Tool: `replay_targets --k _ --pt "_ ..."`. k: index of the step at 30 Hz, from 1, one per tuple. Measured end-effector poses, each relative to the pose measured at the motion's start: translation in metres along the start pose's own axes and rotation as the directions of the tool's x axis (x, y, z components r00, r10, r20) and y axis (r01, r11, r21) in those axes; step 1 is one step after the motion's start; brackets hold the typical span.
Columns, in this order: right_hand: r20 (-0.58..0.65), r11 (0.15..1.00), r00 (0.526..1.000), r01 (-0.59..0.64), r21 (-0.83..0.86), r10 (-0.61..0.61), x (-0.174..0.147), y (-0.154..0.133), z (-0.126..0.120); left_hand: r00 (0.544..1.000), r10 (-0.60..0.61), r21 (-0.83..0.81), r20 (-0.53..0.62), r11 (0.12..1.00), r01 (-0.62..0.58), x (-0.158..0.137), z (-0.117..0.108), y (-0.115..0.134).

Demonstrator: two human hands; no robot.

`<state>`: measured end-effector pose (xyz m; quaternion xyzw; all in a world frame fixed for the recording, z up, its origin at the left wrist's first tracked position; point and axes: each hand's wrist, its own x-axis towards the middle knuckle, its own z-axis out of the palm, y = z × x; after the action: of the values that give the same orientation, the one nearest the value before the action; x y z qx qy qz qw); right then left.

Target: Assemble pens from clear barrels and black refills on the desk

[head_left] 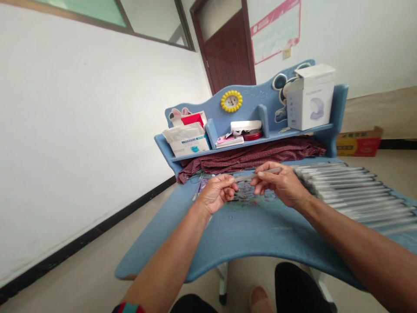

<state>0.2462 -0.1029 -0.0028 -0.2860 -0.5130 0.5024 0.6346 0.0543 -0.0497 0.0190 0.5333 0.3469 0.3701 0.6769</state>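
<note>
Between my two hands a slim translucent pen (245, 177) is held roughly level over the desk. My left hand (219, 191) pinches its left end between thumb and fingers. The other end runs through my right hand (276, 181), with thumb and fingers closed around it and a clear tip sticking out on the right. I cannot make out whether it is one piece or two parts joined. Small dark and coloured pieces (254, 194) lie behind and below the hands, too blurred to name. A big stack of clear pens with dark ends (355, 187) lies beside my right forearm.
The blue desk (241, 234) has a curved front edge. A red checked cloth (260, 155) is tucked under its raised shelf (211, 152). On the shelf stand a white box (309, 102), a tissue-type box (190, 145) and a dark red round case (253, 135).
</note>
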Motion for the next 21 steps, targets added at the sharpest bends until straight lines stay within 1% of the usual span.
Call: replay_targets --k 3,7,12,16,19,21 --pt "-0.002 0.999 1.000 0.011 0.030 -0.011 -0.001 0.001 0.001 1.000 0.013 0.020 0.024 1.000 -0.014 0.002 -0.001 0.001" --pt "-0.012 0.999 1.000 -0.004 0.043 0.005 -0.001 0.002 0.001 0.999 0.023 0.012 0.034 1.000 -0.023 0.007 -0.002 0.002" --pt "-0.009 0.998 1.000 -0.027 0.063 0.028 0.003 0.008 0.000 0.995 -0.035 0.040 0.098 0.999 0.031 0.015 -0.006 0.002" --pt "0.020 0.994 0.996 -0.083 0.066 0.082 0.004 0.013 0.002 0.982 -0.070 0.089 0.173 0.995 0.055 0.019 -0.007 -0.004" --pt "0.063 0.992 0.991 -0.120 0.027 0.118 0.003 0.016 0.004 0.980 -0.081 0.096 0.181 0.993 0.065 0.018 -0.010 -0.007" --pt "0.056 0.984 0.986 -0.154 -0.092 0.159 0.003 0.019 0.003 0.986 -0.048 0.060 0.160 0.997 0.039 0.016 -0.016 -0.007"
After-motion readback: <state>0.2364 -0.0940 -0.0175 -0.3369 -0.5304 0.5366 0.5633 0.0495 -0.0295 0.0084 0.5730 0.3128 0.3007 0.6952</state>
